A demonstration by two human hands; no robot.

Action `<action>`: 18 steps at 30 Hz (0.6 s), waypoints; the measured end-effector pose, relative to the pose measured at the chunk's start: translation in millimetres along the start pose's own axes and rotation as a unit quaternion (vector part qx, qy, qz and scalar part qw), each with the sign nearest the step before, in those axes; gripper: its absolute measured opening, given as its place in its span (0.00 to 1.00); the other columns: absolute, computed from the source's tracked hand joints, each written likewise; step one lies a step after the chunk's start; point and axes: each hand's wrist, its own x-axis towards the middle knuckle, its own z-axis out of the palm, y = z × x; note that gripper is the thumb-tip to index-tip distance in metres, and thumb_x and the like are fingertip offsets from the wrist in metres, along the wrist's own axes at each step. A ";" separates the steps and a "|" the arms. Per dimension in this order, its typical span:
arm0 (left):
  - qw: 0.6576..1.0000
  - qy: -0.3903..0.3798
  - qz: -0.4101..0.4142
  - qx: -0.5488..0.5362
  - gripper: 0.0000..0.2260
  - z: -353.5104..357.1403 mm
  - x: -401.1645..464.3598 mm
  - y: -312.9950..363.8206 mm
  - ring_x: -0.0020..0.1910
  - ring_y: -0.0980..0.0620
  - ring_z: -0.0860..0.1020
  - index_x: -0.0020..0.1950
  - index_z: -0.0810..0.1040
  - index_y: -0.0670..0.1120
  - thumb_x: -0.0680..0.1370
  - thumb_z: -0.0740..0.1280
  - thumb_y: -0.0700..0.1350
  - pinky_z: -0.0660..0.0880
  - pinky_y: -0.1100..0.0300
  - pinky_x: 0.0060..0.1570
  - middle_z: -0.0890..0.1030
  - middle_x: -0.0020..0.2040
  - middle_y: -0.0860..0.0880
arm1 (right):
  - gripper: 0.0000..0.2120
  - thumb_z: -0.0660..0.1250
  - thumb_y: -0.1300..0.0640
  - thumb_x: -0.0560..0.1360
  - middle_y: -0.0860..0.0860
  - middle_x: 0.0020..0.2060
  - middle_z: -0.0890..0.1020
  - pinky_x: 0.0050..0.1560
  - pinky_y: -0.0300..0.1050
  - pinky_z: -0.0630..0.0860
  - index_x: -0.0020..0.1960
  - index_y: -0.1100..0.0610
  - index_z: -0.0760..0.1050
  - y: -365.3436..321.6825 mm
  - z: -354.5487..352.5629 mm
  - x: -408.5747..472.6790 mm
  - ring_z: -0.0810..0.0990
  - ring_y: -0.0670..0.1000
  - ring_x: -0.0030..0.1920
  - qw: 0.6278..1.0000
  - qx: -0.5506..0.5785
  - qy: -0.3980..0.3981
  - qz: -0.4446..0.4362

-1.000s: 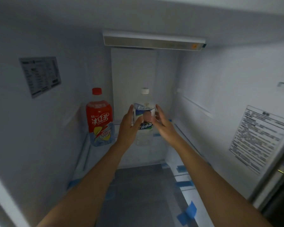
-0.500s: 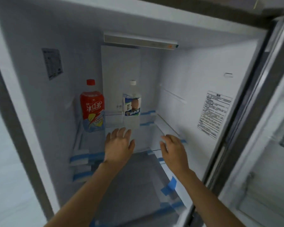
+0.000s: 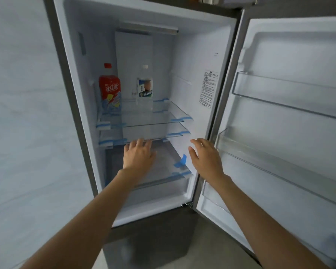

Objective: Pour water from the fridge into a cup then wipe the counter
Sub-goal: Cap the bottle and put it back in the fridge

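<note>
Empty-handed, fingers spread, left hand (image 3: 138, 155) and right hand (image 3: 205, 159) hover before the open fridge (image 3: 184, 61); next, seemingly, gripping the water bottle (image 3: 145, 88).

Your fridge door (image 3: 291, 121) runs off the right edge; the wall sticker's (image 3: 208, 88) print is too small to read.

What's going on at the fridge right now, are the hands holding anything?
No. Both hands are empty and open, held out in front of the open fridge. The left hand is near the front edge of a glass shelf; the right hand is beside the door. The water bottle stands upright at the back of the upper shelf, capped, next to a red drink bottle. No cup or counter is in view.
</note>
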 end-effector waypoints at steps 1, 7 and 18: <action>1.000 -0.001 0.005 -0.008 0.21 -2.8 -9.1 6.1 0.68 0.41 0.68 0.72 0.68 0.47 0.81 0.58 0.54 0.63 0.47 0.66 0.69 0.70 0.44 | 0.15 0.61 0.55 0.79 0.59 0.58 0.79 0.59 0.54 0.74 0.61 0.61 0.76 1.4 -9.7 -12.3 0.76 0.60 0.59 1.000 -0.004 -0.004 0.007; 0.997 -0.010 0.070 -0.025 0.20 -6.2 -57.4 48.4 0.67 0.41 0.69 0.72 0.68 0.46 0.81 0.59 0.50 0.64 0.47 0.66 0.69 0.70 0.44 | 0.17 0.59 0.53 0.81 0.57 0.63 0.77 0.64 0.51 0.70 0.65 0.60 0.74 16.3 -64.9 -91.4 0.73 0.57 0.65 0.997 -0.031 -0.022 0.072; 0.964 -0.059 0.248 -0.075 0.22 24.1 -100.2 153.5 0.72 0.42 0.64 0.74 0.64 0.48 0.82 0.56 0.54 0.60 0.46 0.71 0.66 0.74 0.44 | 0.17 0.59 0.53 0.81 0.57 0.65 0.76 0.66 0.54 0.68 0.66 0.59 0.74 64.8 -142.8 -211.8 0.70 0.57 0.68 0.962 -0.122 0.012 0.242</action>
